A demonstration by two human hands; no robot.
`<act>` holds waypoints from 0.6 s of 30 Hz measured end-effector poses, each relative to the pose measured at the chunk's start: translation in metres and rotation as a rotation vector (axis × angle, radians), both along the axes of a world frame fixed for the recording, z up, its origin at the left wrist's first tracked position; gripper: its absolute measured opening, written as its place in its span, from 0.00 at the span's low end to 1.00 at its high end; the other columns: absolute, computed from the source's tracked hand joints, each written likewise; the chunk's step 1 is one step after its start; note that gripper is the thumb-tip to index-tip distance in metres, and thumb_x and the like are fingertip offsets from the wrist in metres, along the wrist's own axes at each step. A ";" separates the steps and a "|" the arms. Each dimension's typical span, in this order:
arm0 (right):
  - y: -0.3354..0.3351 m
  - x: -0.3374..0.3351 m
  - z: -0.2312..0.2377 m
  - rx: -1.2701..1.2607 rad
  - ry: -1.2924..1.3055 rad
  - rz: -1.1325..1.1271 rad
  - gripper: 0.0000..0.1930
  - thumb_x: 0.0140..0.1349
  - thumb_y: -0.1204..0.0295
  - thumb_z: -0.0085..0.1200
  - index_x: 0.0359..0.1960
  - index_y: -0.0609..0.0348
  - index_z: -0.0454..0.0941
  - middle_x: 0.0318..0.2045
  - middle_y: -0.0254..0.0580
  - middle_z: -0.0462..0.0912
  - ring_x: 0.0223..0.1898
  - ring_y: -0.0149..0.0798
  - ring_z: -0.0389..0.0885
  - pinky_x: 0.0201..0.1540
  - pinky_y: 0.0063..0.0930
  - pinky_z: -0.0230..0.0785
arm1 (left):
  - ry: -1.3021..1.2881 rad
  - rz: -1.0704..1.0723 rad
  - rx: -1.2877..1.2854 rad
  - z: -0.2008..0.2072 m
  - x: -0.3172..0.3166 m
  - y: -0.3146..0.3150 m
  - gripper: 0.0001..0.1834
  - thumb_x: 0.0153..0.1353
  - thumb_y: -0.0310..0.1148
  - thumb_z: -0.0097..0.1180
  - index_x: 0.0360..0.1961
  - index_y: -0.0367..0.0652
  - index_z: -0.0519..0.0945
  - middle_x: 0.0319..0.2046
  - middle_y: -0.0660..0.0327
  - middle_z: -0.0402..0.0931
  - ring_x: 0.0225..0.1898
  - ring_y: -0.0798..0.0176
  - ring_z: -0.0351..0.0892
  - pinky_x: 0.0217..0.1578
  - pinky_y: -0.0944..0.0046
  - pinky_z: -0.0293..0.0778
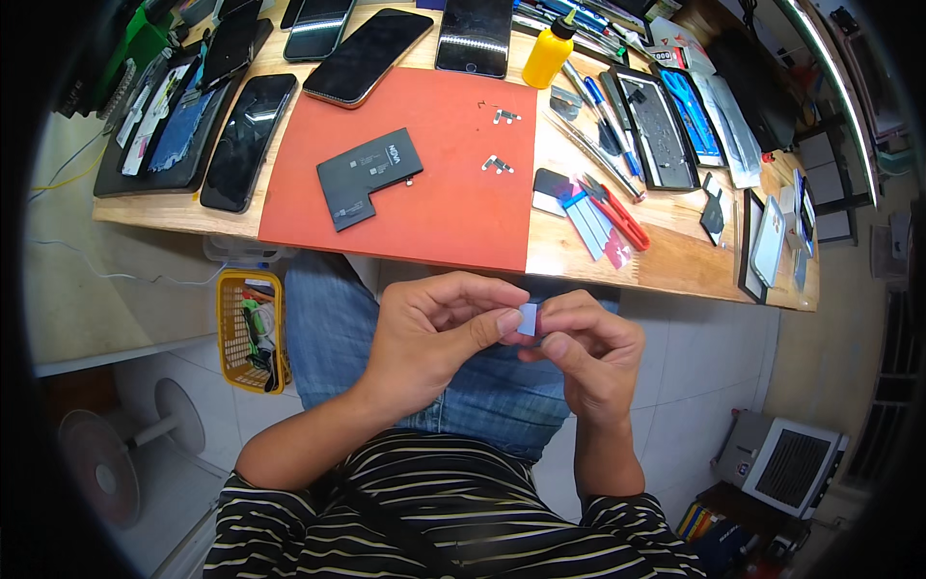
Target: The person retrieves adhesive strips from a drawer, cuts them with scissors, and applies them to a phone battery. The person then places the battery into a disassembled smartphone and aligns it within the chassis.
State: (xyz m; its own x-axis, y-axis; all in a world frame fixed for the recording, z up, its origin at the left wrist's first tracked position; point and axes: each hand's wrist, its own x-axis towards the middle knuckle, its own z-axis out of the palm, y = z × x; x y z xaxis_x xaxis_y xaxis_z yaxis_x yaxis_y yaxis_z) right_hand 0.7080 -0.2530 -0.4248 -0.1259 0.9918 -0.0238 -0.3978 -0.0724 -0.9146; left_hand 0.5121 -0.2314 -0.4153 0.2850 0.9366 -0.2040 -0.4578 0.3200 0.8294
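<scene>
A person in a striped shirt [434,502] and blue jeans [328,338] sits at a wooden table [694,261], both bare hands raised over the lap, just off the table's near edge. The left hand [424,328] pinches a small, flat, pale blue piece [528,319] between its thumb and fingers. The right hand [593,352] is curled narrow, fingertips at the right edge of that piece; whether they grip it or only touch it, I cannot tell. Beyond the hands, an orange-red mat [453,212] covers the middle of the table. On it lies a black, L-shaped battery [371,174], and to the battery's right are two little metal brackets [504,117], one farther back than the other. A dark phone [249,143] lies just left of the mat, and another phone [369,58] overlaps its far edge. At the mat's far right corner stands a yellow bottle [548,58] with a pointed tip. Right of the mat are tweezers [590,141], red-handled snips [622,220] and, farther back, blue scissors [687,95]. Below the table, left of the person's leg, a yellow basket [226,333] holds cables.
</scene>
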 end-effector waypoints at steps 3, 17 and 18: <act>-0.003 -0.002 0.002 0.038 -0.045 -0.048 0.10 0.59 0.87 0.65 0.43 0.73 0.85 0.44 0.53 0.82 0.42 0.37 0.85 0.44 0.22 0.83 | 0.007 0.015 0.007 0.000 0.005 -0.002 0.12 0.63 0.23 0.67 0.47 0.31 0.82 0.40 0.52 0.86 0.41 0.64 0.88 0.43 0.66 0.85; -0.020 0.005 -0.002 0.510 -0.669 -0.429 0.13 0.55 0.86 0.68 0.43 0.66 0.87 0.46 0.54 0.83 0.43 0.38 0.86 0.44 0.25 0.80 | -0.010 0.000 0.087 -0.005 0.043 -0.010 0.11 0.64 0.22 0.66 0.47 0.30 0.84 0.43 0.53 0.86 0.46 0.66 0.85 0.49 0.68 0.82; -0.020 0.005 -0.002 0.541 -0.695 -0.440 0.13 0.55 0.86 0.68 0.43 0.66 0.88 0.46 0.54 0.84 0.42 0.39 0.87 0.44 0.26 0.80 | -0.019 -0.002 0.090 -0.005 0.043 -0.010 0.11 0.64 0.22 0.66 0.47 0.31 0.85 0.43 0.53 0.86 0.46 0.67 0.84 0.49 0.68 0.82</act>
State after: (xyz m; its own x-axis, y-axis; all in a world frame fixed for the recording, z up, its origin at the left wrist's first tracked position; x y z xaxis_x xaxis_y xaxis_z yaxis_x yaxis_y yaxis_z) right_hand 0.7130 -0.2734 -0.4266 0.1274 0.8456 0.5183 0.3503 0.4506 -0.8212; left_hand 0.5552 -0.2417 -0.4200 0.2897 0.9504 -0.1132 -0.4733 0.2451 0.8461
